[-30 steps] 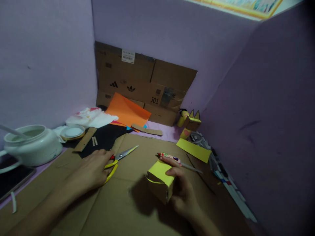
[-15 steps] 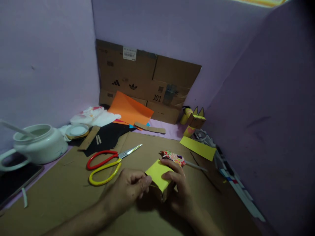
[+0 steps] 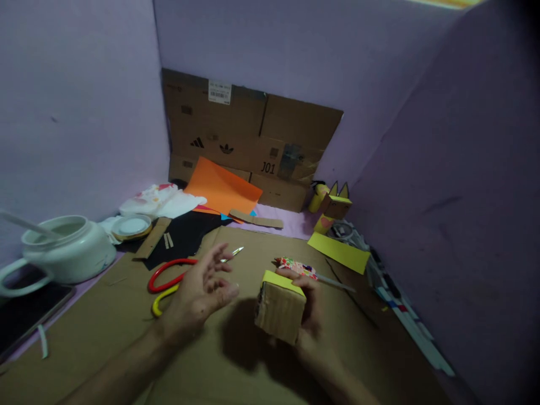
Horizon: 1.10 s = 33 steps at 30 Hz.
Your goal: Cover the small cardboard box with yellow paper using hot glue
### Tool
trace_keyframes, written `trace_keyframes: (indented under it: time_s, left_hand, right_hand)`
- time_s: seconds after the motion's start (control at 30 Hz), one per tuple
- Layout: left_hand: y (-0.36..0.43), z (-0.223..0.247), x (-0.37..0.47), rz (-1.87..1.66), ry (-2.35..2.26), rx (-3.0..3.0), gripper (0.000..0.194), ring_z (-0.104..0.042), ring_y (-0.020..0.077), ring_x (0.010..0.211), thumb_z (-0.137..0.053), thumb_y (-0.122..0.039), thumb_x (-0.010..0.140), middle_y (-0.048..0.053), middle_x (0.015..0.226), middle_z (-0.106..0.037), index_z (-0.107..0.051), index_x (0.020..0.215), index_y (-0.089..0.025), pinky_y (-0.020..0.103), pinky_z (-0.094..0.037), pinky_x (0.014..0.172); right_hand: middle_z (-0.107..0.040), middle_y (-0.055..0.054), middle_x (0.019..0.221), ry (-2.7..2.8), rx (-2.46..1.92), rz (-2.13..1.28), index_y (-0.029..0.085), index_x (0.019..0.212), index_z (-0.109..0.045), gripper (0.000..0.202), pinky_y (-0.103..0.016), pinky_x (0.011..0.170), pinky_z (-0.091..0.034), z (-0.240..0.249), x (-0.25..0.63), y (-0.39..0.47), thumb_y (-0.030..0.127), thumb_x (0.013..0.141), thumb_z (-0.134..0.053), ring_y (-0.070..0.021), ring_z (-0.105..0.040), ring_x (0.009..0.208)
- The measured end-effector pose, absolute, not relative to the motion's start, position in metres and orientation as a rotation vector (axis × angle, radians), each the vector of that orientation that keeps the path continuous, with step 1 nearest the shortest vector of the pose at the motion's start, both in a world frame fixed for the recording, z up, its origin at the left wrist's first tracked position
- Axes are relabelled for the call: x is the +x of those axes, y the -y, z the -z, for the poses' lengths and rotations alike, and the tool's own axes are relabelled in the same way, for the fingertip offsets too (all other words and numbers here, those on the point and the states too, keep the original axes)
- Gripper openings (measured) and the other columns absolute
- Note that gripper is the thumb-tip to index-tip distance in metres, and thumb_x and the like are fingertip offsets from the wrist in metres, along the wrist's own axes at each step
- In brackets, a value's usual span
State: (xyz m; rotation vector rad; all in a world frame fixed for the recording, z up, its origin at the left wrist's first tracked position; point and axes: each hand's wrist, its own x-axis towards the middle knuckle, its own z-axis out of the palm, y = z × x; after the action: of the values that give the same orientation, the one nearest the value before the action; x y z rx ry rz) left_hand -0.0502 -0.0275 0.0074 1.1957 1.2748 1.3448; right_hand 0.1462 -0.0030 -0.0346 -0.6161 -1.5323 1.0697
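My right hand grips a small cardboard box from its right side, a little above the work surface. Yellow paper covers the box's top face, and the side turned toward me is bare brown cardboard. To the left of the box, my left hand is raised with its fingers apart and holds nothing. Behind that hand lie scissors with one red and one yellow handle, partly hidden by it. A glue gun with a flowered body rests just beyond my right hand.
A cardboard sheet covers the work surface. At the left are a white pot and a dark phone. A yellow paper strip and a box-headed figure sit right. Orange paper leans at the back.
My left hand has let go of the box, opened and moved up and left over the scissors. My right hand has tilted the box so its bare cardboard side faces me.
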Motion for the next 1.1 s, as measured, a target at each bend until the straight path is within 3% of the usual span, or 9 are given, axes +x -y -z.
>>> trace_keyframes:
  time_s: [0.17, 0.27, 0.37, 0.47, 0.6, 0.77, 0.97, 1.1]
  left_hand:
    - [0.037, -0.006, -0.031, -1.017, -0.772, 1.015, 0.085, -0.042, 0.0285, 0.12, -0.075, -0.03, 0.06, 0.017, 0.134, -0.041, -0.03, 0.13, -0.014, 0.038, -0.037, 0.097]
    - [0.037, -0.003, -0.026, -1.062, -0.828, 1.003, 0.081, -0.045, 0.0281, 0.119, -0.076, -0.024, 0.056, 0.014, 0.13, -0.047, -0.035, 0.125, -0.014, 0.037, -0.037, 0.097]
    - [0.032, 0.0, -0.028, -1.125, -0.993, 0.979, 0.076, -0.05, 0.0269, 0.113, -0.077, -0.023, 0.053, 0.012, 0.123, -0.054, -0.039, 0.118, -0.015, 0.035, -0.04, 0.093]
    - [0.029, 0.002, -0.029, -1.133, -1.073, 0.981, 0.072, -0.054, 0.0262, 0.107, -0.077, -0.024, 0.052, 0.01, 0.116, -0.058, -0.042, 0.114, -0.016, 0.034, -0.043, 0.089]
    - [0.03, 0.001, -0.024, -1.125, -1.072, 1.015, 0.069, -0.055, 0.0263, 0.107, -0.077, -0.024, 0.052, 0.01, 0.114, -0.059, -0.043, 0.112, -0.017, 0.033, -0.045, 0.088]
    - [0.036, -0.002, -0.019, -1.087, -1.067, 1.149, 0.067, -0.052, 0.0232, 0.112, -0.074, -0.025, 0.061, 0.01, 0.121, -0.056, -0.039, 0.118, -0.018, 0.03, -0.043, 0.091]
    - [0.033, -0.004, -0.022, -1.081, -1.178, 1.004, 0.067, -0.061, 0.0243, 0.097, -0.077, -0.024, 0.054, 0.009, 0.106, -0.065, -0.046, 0.113, -0.014, 0.029, -0.049, 0.078]
    - [0.031, -0.006, -0.023, -1.074, -1.155, 0.991, 0.057, -0.062, 0.0231, 0.093, -0.075, -0.022, 0.057, 0.006, 0.099, -0.068, -0.052, 0.109, -0.014, 0.028, -0.049, 0.076]
  right_hand:
    - [-0.043, -0.007, 0.129, 1.602, -0.689, -1.249, 0.031, 0.102, -0.04, 0.057, -0.038, 0.092, -0.042, 0.029, 0.143, 0.007, 0.027, 0.061, -0.079, -0.024, -0.046, 0.119]
    - [-0.032, -0.01, 0.139, 1.684, -0.715, -1.304, 0.03, 0.114, -0.039, 0.071, -0.043, 0.099, -0.036, 0.025, 0.148, 0.008, 0.032, 0.057, -0.081, -0.028, -0.035, 0.128]
    - [-0.032, -0.014, 0.14, 1.613, -0.686, -1.499, 0.028, 0.129, -0.031, 0.088, -0.046, 0.099, -0.035, 0.02, 0.153, 0.007, 0.049, 0.056, -0.077, -0.0308, -0.04, 0.125]
    - [-0.047, -0.014, 0.129, 1.5, -0.733, -1.572, 0.028, 0.126, -0.036, 0.076, -0.046, 0.095, -0.039, 0.015, 0.155, 0.006, 0.055, 0.063, -0.069, -0.0299, -0.046, 0.119]
    - [-0.055, -0.013, 0.12, 1.497, -0.773, -1.521, 0.025, 0.116, -0.045, 0.057, -0.042, 0.089, -0.044, 0.013, 0.152, 0.008, 0.045, 0.068, -0.069, -0.0272, -0.054, 0.11]
    - [-0.061, -0.01, 0.109, 1.507, -0.897, -1.444, 0.022, 0.11, -0.047, 0.053, -0.039, 0.081, -0.049, 0.013, 0.147, 0.01, 0.031, 0.065, -0.073, -0.025, -0.06, 0.097]
    - [-0.067, -0.01, 0.1, 1.293, -0.891, -1.628, 0.018, 0.106, -0.054, 0.05, -0.039, 0.082, -0.048, 0.014, 0.148, 0.006, 0.034, 0.064, -0.073, -0.0249, -0.063, 0.093]
    - [-0.069, -0.01, 0.102, 1.214, -0.894, -1.708, 0.017, 0.108, -0.058, 0.053, -0.04, 0.083, -0.048, 0.012, 0.149, 0.005, 0.035, 0.062, -0.075, -0.0266, -0.062, 0.097]
